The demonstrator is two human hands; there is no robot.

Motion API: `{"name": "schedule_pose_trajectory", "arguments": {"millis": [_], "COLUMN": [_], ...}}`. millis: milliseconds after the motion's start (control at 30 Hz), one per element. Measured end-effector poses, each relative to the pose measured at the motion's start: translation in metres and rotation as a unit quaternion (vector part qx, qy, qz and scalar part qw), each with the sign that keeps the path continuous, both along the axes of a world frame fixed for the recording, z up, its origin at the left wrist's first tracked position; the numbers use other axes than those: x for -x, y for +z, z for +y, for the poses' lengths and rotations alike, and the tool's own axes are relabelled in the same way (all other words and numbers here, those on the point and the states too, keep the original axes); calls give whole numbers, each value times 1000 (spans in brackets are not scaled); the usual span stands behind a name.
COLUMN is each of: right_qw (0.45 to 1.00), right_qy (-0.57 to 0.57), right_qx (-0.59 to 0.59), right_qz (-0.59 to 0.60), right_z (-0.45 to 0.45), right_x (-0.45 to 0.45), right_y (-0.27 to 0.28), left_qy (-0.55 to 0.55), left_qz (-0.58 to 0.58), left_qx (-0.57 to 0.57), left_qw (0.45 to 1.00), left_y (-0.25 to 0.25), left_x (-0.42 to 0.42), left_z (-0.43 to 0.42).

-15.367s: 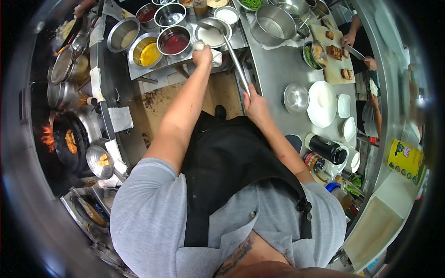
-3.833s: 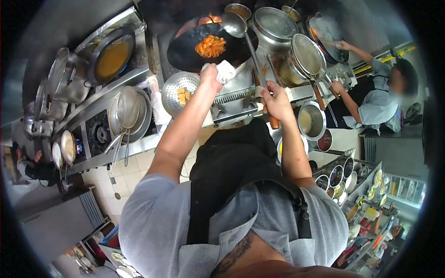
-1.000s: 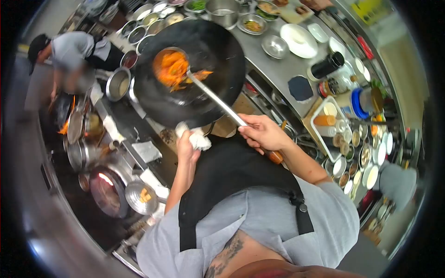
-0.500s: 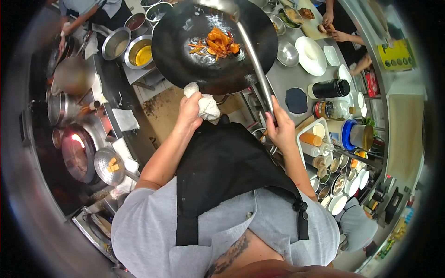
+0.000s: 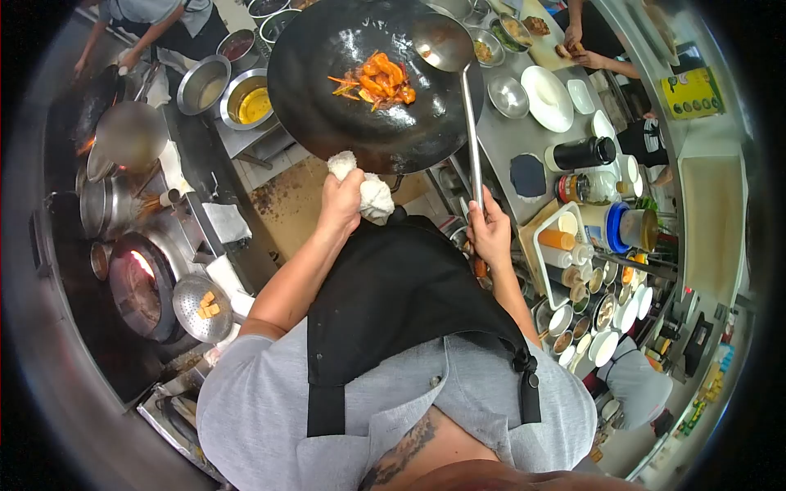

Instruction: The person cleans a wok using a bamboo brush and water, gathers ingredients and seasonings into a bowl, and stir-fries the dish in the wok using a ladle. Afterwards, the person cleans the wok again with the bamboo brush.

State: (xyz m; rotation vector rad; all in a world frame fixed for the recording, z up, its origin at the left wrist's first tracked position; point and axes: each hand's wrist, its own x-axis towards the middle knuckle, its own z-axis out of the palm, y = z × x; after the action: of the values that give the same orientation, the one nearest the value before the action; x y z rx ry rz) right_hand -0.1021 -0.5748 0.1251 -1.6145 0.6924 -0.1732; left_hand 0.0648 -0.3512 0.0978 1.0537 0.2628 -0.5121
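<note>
A large black wok [image 5: 315, 61] fills the top middle of the head view, with a small heap of glossy orange-red food [image 5: 377, 82] at its centre. My left hand [image 5: 341, 201] is closed round a folded white cloth [image 5: 377, 200] at the wok's near edge, and the handle under it is hidden. In my right hand [image 5: 491, 232] is the long handle of a metal ladle [image 5: 473, 147]. The ladle's bowl hangs over the wok's right side, and its wooden grip end shows below my fingers.
On the left are a lit burner [image 5: 141, 286] and a perforated strainer [image 5: 203, 308] holding tan pieces. A pot of yellow liquid [image 5: 252, 102] stands near the wok. The right counter holds a white oval plate [image 5: 547, 98], a black bottle [image 5: 580, 153] and a bottle basket [image 5: 561, 241]. Other people work at both upper corners.
The ladle bowl has moved right and down, from the wok's far edge to its right side. The food has shifted slightly left and lies in a changed heap. Both hands keep their grips.
</note>
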Motion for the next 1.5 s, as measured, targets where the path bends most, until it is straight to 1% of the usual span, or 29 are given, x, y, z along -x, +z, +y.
{"name": "schedule_pose_trajectory", "arguments": {"millis": [33, 67, 100, 167, 200, 267, 300, 367, 433, 500, 533, 700, 767, 833, 900, 933, 967, 1033, 1067, 1133, 1167, 1233, 1300, 1367, 1400, 1433, 1500], "right_qw": [998, 997, 996, 997, 998, 997, 997, 981, 981, 992, 989, 991, 980, 980, 982, 977, 966, 949, 948, 926, 925, 905, 905, 913, 901, 900, 875], "right_qy": [-5, 28, 21, 35, 23, 13, 3, 20, 12, -5, -22, -37, -24, -28, -29, -41, -63, -82, -86, -99, -101, -86, -91, -38, -53, -52, -42], "right_qx": [-58, -67, -68, -38, -37, 13, 12, 175, 167, 23, -6, -37, -26, -21, -60, -108, -188, -270, -274, -345, -350, -406, -408, -401, -427, -430, -481], "right_qz": [7, 17, 45, 50, 49, 70, 71, 85, 101, 123, 145, 122, 196, 195, 179, 180, 165, 140, 140, 113, 111, 92, 85, 61, 59, 54, 37], "right_z": [10, 13, 24, 42, 48, 61, 70, 87, 98, 111, 120, 135, 138, 141, 141, 139, 136, 133, 133, 131, 128, 119, 113, 102, 93, 84, 65], "right_x": [-1, -4, -7, -11, -10, -10, -9, -7, 1, 4, 5, 34, 37, 48, 61, 62, 62, 63, 63, 60, 59, 58, 49, 40, 37, 35, 32], "right_y": [17, 31, 47, 56, 58, 60, 63, 66, 65, 82, 95, 103, 126, 131, 132, 136, 140, 133, 132, 129, 126, 118, 113, 108, 109, 105, 93], "left_qy": [-26, -35, -34, -47, -59, -82, -91, -108, -116, -134, -143, -170, -179, -185, -200, -213, -217, -209, -212, -219, -222, -229, -236, -237, -232, -227, -229], "left_qz": [-7, -8, -4, -1, -4, -7, -10, -10, 5, 10, 12, 20, 21, 25, 26, 25, 27, 27, 28, 36, 35, 23, 30, 33, 39, 44, 39], "left_qx": [7, 6, 2, 0, 3, 7, 2, -3, -3, -9, -14, -18, -20, -28, -31, -30, -33, -48, -52, -47, -52, -67, -72, -72, -87, -103, -111], "left_qw": [1000, 999, 999, 999, 998, 997, 996, 994, 993, 991, 990, 985, 984, 982, 979, 976, 975, 976, 975, 974, 973, 971, 969, 968, 968, 968, 966], "left_y": [-5, -4, -2, -1, -4, -8, -10, -11, -8, 4, 10, 15, 17, 19, 8, 8, 10, 16, 15, 13, 9, 3, 8, 13, 12, 10, 0], "left_x": [-1, -3, -6, -10, -13, -19, -20, -21, -20, -20, -21, -21, -19, -20, -21, -22, -21, -19, -19, -21, -22, -22, -21, -20, -20, -21, -22], "left_z": [7, 11, 13, 17, 21, 24, 27, 32, 32, 31, 29, 26, 24, 23, 23, 22, 21, 17, 16, 14, 14, 11, 7, -2, -6, -9, -11]}}
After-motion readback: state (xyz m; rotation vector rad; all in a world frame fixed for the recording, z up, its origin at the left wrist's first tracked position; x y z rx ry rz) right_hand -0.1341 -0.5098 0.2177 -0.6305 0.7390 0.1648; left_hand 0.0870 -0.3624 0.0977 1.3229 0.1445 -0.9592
